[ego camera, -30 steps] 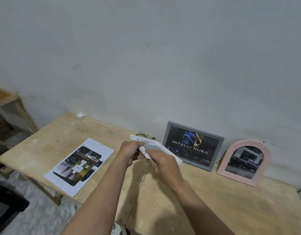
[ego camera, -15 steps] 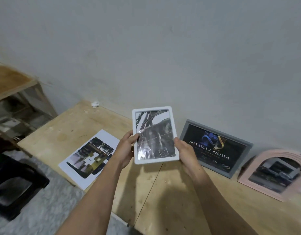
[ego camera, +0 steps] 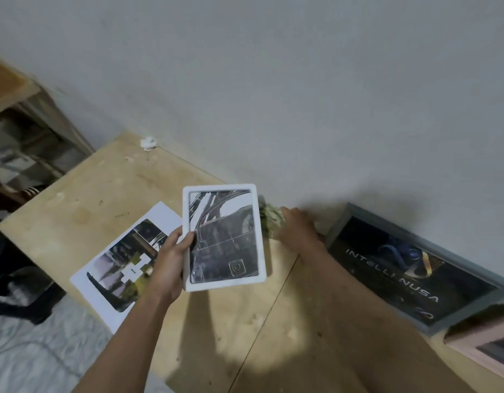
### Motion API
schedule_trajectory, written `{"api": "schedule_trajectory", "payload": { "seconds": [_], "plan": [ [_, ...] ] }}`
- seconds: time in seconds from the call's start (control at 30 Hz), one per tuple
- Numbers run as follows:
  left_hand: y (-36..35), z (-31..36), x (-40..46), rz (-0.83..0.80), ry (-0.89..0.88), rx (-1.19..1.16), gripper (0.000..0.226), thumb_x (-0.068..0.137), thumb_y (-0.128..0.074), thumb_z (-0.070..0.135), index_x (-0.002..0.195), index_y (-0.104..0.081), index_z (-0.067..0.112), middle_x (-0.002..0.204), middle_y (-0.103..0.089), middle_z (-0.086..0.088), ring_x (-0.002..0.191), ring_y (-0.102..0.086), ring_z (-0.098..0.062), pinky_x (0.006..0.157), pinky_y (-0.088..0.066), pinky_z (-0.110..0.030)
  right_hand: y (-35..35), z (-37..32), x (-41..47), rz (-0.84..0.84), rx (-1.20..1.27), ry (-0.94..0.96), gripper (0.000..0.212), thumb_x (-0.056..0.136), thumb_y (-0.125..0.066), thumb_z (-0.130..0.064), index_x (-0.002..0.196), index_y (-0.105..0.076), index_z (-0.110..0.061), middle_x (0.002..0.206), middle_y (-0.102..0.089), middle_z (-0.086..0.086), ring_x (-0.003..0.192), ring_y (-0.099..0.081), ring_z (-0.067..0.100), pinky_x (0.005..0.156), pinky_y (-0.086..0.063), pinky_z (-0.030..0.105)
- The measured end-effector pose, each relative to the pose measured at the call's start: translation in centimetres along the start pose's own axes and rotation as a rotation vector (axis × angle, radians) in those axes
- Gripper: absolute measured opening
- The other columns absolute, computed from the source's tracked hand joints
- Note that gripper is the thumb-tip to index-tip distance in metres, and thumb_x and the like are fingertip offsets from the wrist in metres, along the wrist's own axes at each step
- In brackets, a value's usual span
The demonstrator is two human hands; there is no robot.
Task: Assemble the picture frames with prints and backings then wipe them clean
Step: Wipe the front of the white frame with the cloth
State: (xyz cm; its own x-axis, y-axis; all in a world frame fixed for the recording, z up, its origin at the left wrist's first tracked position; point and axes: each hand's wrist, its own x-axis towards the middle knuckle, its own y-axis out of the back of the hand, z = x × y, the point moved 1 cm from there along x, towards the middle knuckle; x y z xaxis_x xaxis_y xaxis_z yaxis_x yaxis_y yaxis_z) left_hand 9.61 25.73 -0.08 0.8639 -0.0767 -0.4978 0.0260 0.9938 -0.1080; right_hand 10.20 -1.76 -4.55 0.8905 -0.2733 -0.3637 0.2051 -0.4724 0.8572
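My left hand [ego camera: 171,259] holds a white picture frame [ego camera: 224,236] upright above the wooden table [ego camera: 103,194], thumb on its left edge; a dark print shows behind its glass. Behind the frame, my right hand [ego camera: 297,228] reaches to a crumpled greenish cloth [ego camera: 269,218] lying by the wall, with the fingers closed around it. A grey frame [ego camera: 409,268] with an "INTELLI NUSA" print leans on the wall at the right. The corner of a pink frame [ego camera: 483,350] shows at the far right edge.
A loose printed sheet [ego camera: 123,265] lies flat on the table's left side near the front edge. A small white scrap [ego camera: 148,143] sits at the back left corner. A wooden shelf [ego camera: 24,131] stands to the left, and dark objects lie on the floor below.
My right hand left the white frame and moved back to the cloth by the wall. The left hand alone now keeps the frame up. The camera tilted and came closer.
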Motion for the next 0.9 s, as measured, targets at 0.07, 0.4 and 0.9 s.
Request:
{"api": "schedule_trajectory", "payload": {
  "seconds": [0.07, 0.4, 0.9],
  "plan": [
    [0.5, -0.9, 1.0, 0.022, 0.023, 0.011, 0.018, 0.103, -0.047, 0.011, 0.111, -0.062, 0.008, 0.063, -0.066, 0.010, 0.051, -0.060, -0.001, 0.045, -0.047, -0.016, -1.9, 0.6, 2.1, -0.005, -0.155, 0.030, 0.058, 0.079, -0.059, -0.047, 0.130, -0.044, -0.026, 0.120, -0.057, 0.006, 0.107, -0.055, 0.031, 0.087, -0.047, 0.039],
    [2.5, -1.2, 0.4, 0.007, 0.007, 0.012, 0.020, 0.101, -0.053, 0.016, 0.116, -0.065, 0.014, 0.075, -0.063, 0.006, 0.064, -0.056, -0.009, 0.048, -0.047, -0.018, -1.3, -1.2, -0.6, 0.190, 0.516, -0.097, 0.006, 0.081, -0.050, -0.012, 0.080, -0.056, -0.012, 0.096, -0.056, 0.010, 0.077, -0.058, 0.027, 0.058, -0.044, 0.030],
    [0.7, 10.0, -13.1, -0.233, -0.340, -0.097, 0.025, 0.099, -0.055, 0.022, 0.123, -0.060, 0.020, 0.111, -0.070, -0.003, 0.096, -0.065, -0.017, 0.081, -0.058, -0.038, 13.9, -14.0, -21.7, 0.812, -0.348, 0.467, 0.052, 0.078, -0.068, -0.010, 0.126, -0.061, -0.029, 0.130, -0.058, -0.002, 0.099, -0.054, 0.023, 0.054, -0.041, 0.026]
  ]
}}
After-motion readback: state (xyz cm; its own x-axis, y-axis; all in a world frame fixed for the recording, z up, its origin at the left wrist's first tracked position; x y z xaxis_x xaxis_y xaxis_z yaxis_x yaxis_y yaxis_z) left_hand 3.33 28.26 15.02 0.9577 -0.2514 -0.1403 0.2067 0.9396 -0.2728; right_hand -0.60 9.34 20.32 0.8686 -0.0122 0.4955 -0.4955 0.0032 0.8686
